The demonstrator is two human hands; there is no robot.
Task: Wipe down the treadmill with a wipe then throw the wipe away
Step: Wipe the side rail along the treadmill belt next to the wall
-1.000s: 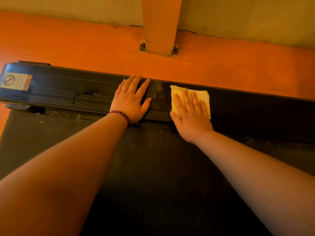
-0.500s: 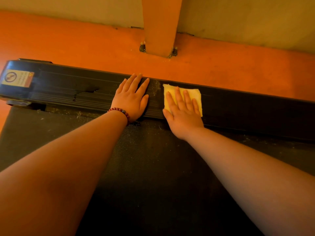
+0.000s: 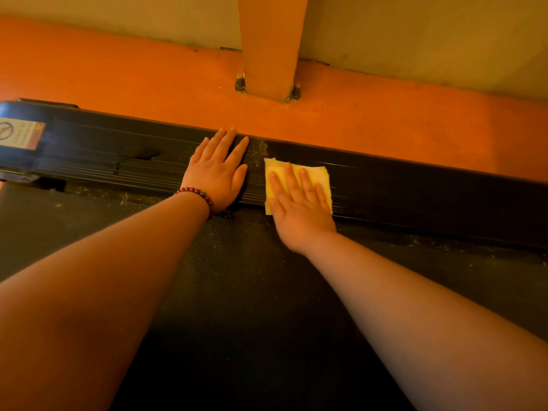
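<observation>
Yellow square wipe [image 3: 308, 173] lies flat under right hand [image 3: 299, 209] on black rail [image 3: 415, 185]

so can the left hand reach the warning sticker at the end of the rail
Probably yes: the left hand lies flat on the side rail, the warning sticker sits further left on that rail, and nothing lies between them.

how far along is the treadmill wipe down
Midway at best. In hand: the right hand presses the square yellow wipe flat on the black ribbed side rail, left hand resting beside it. Nothing looks clearly finished: pale dust specks sit between the hands. Left: the black belt, then binning the wipe; no bin shows.
</observation>
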